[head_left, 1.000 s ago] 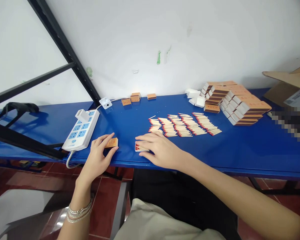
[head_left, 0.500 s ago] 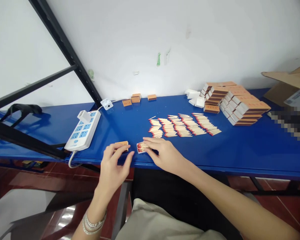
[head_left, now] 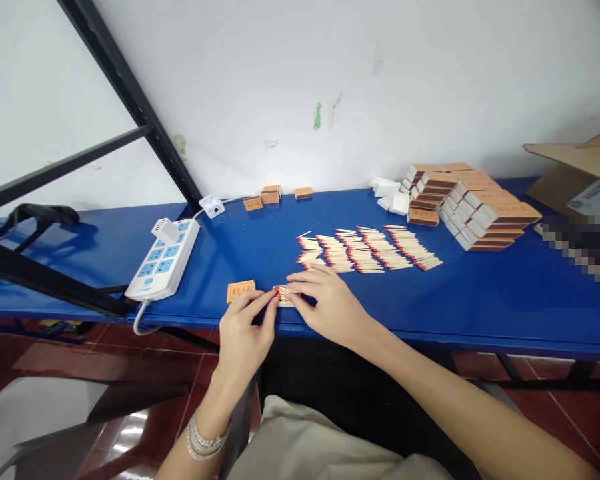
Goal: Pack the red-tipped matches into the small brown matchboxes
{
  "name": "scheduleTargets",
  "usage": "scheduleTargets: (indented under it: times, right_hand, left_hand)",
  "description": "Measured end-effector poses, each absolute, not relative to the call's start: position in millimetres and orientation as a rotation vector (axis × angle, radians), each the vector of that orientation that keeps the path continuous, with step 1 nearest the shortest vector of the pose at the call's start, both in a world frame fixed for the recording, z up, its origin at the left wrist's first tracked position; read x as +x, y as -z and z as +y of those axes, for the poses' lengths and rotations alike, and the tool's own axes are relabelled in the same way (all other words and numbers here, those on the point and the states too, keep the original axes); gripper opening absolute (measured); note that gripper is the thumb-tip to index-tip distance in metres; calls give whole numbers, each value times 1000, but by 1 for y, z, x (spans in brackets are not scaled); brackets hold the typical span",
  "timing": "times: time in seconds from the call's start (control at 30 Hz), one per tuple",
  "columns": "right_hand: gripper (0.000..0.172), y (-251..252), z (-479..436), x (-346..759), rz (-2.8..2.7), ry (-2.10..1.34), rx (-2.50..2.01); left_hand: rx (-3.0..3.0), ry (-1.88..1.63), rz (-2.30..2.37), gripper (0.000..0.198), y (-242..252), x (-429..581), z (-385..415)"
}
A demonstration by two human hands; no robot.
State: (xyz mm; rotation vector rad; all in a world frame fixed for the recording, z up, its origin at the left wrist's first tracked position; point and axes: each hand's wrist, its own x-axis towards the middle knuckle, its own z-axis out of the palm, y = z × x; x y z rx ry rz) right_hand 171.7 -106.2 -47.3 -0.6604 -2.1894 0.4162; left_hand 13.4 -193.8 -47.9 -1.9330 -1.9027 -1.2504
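Blue table: we see it against a white wall (head_left: 260, 80), its top (head_left: 265, 247) bearing slanted rows of matches (head_left: 367, 252)
Small tray: the white tray (head_left: 286, 305), with red-tipped matches, lies near the front edge, between the hands
Left hand: this hand (head_left: 245, 332) has moved from the orange matchbox (head_left: 240, 289) to the tray's left end, fingertips close together; we cannot tell if they clamp
Right hand: this hand (head_left: 333, 303) stays closed on the tray's right end
Matchbox: now released, just left of the tray; both hands, we judge, attend to the tray

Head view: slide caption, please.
Left hand and right hand at a matchbox tray of red-tipped matches, orange matchbox to the left, rows of loose matches beyond.
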Motion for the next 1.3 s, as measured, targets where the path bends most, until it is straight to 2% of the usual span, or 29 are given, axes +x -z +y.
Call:
scheduleTargets:
  times: [0.43, 0.67, 0.97, 1.3]
  right_hand:
    - [20, 49, -114, 178, -2135, -435, -680]
    - [21, 45, -113, 177, -2205, -524, -716]
    - [19, 45, -114, 176, -2201, -525, -799]
    - [15, 47, -115, 179, -2184, -484, -790]
  left_hand:
    - [-1899, 1284, -2046, 16, 47, 18, -194]
    - [-2074, 1146, -2069, 30, 38, 10, -191]
    - [-2093, 1173, -2139, 17, 35, 11, -186]
    - [-2153, 1152, -2122, 19, 32, 9, -184]
